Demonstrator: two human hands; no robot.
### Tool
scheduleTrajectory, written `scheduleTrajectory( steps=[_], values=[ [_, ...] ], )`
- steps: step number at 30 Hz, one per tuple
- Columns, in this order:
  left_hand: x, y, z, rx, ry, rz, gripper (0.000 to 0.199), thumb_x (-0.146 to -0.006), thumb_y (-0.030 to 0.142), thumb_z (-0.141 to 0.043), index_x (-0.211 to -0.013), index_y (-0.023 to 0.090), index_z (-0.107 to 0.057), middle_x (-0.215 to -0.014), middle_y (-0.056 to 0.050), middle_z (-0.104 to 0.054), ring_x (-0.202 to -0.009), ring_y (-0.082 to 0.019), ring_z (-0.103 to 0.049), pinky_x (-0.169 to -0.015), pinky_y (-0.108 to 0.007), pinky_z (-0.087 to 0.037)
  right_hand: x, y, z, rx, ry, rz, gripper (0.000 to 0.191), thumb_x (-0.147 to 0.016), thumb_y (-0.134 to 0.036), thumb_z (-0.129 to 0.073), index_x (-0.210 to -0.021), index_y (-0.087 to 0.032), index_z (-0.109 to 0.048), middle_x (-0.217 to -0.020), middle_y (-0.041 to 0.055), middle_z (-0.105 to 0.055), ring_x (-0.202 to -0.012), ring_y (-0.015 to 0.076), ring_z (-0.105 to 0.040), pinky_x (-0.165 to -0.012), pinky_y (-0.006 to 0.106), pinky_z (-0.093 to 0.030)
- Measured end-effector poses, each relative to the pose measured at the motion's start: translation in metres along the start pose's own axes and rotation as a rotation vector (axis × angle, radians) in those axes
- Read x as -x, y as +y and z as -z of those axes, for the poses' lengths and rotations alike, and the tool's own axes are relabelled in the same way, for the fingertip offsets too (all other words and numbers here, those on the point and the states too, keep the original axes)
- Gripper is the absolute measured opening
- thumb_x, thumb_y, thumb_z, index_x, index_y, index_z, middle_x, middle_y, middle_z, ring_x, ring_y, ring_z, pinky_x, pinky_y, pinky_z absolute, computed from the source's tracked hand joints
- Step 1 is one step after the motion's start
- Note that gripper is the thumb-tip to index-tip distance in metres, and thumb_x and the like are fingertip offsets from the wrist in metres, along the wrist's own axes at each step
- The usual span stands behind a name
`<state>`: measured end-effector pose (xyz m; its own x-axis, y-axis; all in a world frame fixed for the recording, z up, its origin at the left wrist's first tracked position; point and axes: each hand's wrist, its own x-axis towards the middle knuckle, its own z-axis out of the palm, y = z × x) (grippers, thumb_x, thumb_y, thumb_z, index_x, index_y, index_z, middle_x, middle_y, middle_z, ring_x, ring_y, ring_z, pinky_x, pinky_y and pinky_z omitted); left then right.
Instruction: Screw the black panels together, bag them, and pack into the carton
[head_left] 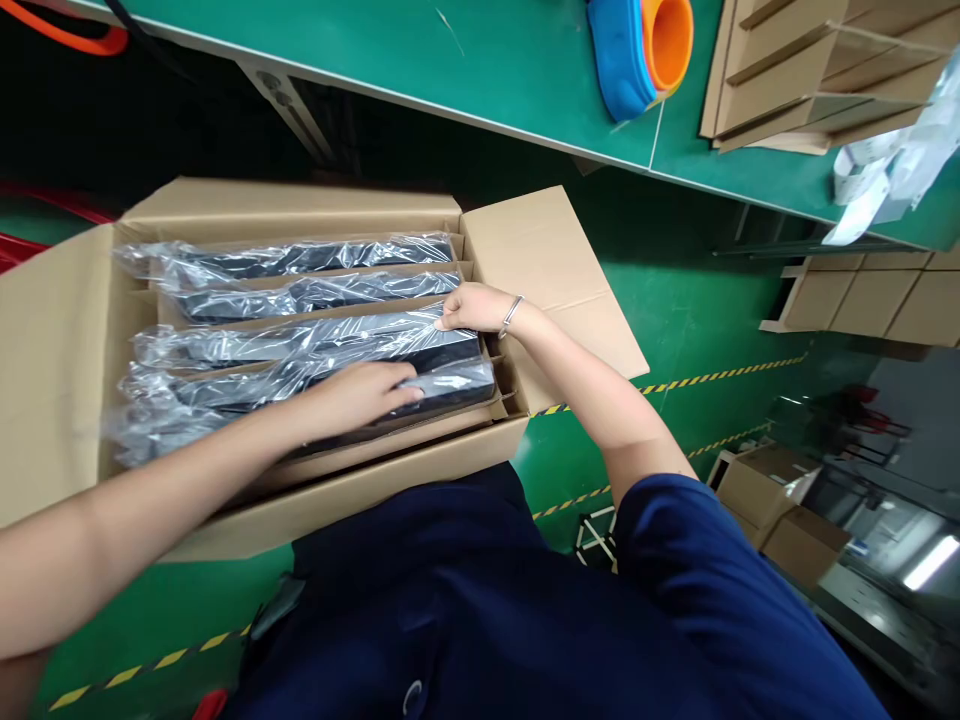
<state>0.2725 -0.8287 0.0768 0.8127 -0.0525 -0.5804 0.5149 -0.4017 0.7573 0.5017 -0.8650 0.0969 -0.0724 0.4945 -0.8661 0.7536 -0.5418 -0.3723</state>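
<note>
An open cardboard box (360, 480) holds several long black units in clear plastic bags, lying in rows between cardboard dividers. My left hand (364, 395) reaches across the box from the left. Its fingers are closed at the nearest bagged black unit (454, 385), toward that unit's right part; the fingertips are partly hidden. My right hand (476, 305), with a metal bracelet at the wrist, pinches the clear plastic bag (397, 330) at the right end of a middle row. The bags' loose, crumpled ends gather at the left side of the box.
Box flaps (555, 290) stand folded out on the right and left. Behind is a green-topped workbench (480, 70) with a blue and orange holder (637, 50), a cardboard divider tray (795, 80) and crumpled plastic (892, 165). Cartons (862, 300) sit further right, beyond the green floor.
</note>
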Motion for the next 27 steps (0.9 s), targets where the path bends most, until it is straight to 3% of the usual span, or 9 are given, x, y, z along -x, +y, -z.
scheduleTrajectory(
  steps=[5, 9, 12, 16, 19, 22, 25, 27],
  values=[
    [-0.015, -0.021, 0.022, 0.381, -0.024, -0.053, 0.058, -0.083, 0.075, -0.045, -0.063, 0.021, -0.052, -0.066, -0.002, -0.058, -0.065, -0.018, -0.055, -0.064, -0.030, -0.045, -0.005, 0.006, -0.006, -0.037, -0.033, 0.015, 0.018, -0.084, -0.022, -0.067, -0.071, -0.011, -0.067, -0.056, -0.0067, -0.044, -0.057, 0.0078, -0.038, -0.062, 0.024, -0.029],
    [-0.021, -0.020, 0.022, 0.399, -0.032, -0.055, 0.060, -0.080, 0.078, -0.044, -0.064, 0.021, -0.051, -0.066, -0.002, -0.056, -0.066, -0.018, -0.052, -0.065, -0.031, -0.045, -0.009, 0.011, -0.011, -0.041, -0.040, 0.011, 0.019, -0.085, -0.025, -0.067, -0.075, -0.009, -0.071, -0.056, -0.0066, -0.045, -0.056, 0.0076, -0.038, -0.062, 0.024, -0.031],
    [-0.017, -0.015, 0.018, 0.307, -0.022, -0.022, 0.054, -0.084, 0.072, -0.037, -0.066, 0.022, -0.049, -0.068, -0.003, -0.057, -0.068, -0.020, -0.055, -0.069, -0.034, -0.048, -0.009, 0.014, -0.015, -0.006, -0.046, -0.003, 0.020, -0.087, -0.028, -0.068, -0.083, -0.009, -0.075, -0.063, -0.0030, -0.057, -0.061, 0.0088, -0.046, -0.063, 0.024, -0.034],
    [0.001, -0.007, 0.005, -0.014, 0.105, -0.022, 0.045, -0.091, 0.054, -0.036, -0.099, 0.021, -0.064, -0.102, -0.012, -0.070, -0.095, -0.030, -0.066, -0.087, -0.043, -0.053, 0.002, 0.015, -0.019, 0.088, 0.027, 0.043, 0.017, -0.090, -0.024, -0.067, -0.094, -0.012, -0.078, -0.090, 0.0054, -0.074, -0.083, 0.0129, -0.062, -0.074, 0.023, -0.040],
    [0.011, -0.007, -0.012, -0.170, 0.300, -0.151, 0.056, -0.097, 0.049, -0.034, -0.130, 0.013, -0.060, -0.135, -0.019, -0.062, -0.126, -0.033, -0.059, -0.109, -0.046, -0.047, 0.014, 0.016, -0.019, 0.072, 0.118, 0.044, 0.023, -0.095, -0.021, -0.061, -0.110, -0.012, -0.076, -0.106, 0.0090, -0.076, -0.096, 0.0165, -0.067, -0.086, 0.026, -0.047],
    [0.008, -0.016, -0.032, -0.276, 0.402, -0.192, 0.062, -0.101, 0.048, -0.032, -0.149, 0.011, -0.048, -0.158, -0.019, -0.045, -0.148, -0.034, -0.040, -0.122, -0.053, -0.034, 0.019, 0.017, -0.023, 0.096, 0.256, 0.044, 0.040, -0.099, -0.022, -0.055, -0.137, -0.009, -0.062, -0.133, 0.0162, -0.067, -0.119, 0.0216, -0.064, -0.104, 0.033, -0.048],
    [-0.003, -0.025, -0.045, -0.359, 0.315, -0.149, 0.062, -0.101, 0.046, -0.038, -0.153, 0.013, -0.044, -0.164, -0.017, -0.036, -0.154, -0.036, -0.029, -0.124, -0.062, -0.027, 0.016, 0.017, -0.038, 0.203, 0.254, 0.095, 0.061, -0.099, -0.030, -0.057, -0.155, -0.009, -0.042, -0.161, 0.0198, -0.040, -0.149, 0.0294, -0.040, -0.122, 0.043, -0.037],
    [-0.008, -0.029, -0.043, -0.366, 0.233, -0.142, 0.061, -0.100, 0.047, -0.040, -0.152, 0.016, -0.047, -0.165, -0.014, -0.035, -0.154, -0.036, -0.030, -0.123, -0.062, -0.029, 0.012, 0.017, -0.047, 0.285, 0.183, 0.111, 0.067, -0.095, -0.034, -0.066, -0.154, -0.011, -0.044, -0.167, 0.0191, -0.027, -0.156, 0.0347, -0.028, -0.124, 0.052, -0.034]
  ],
)
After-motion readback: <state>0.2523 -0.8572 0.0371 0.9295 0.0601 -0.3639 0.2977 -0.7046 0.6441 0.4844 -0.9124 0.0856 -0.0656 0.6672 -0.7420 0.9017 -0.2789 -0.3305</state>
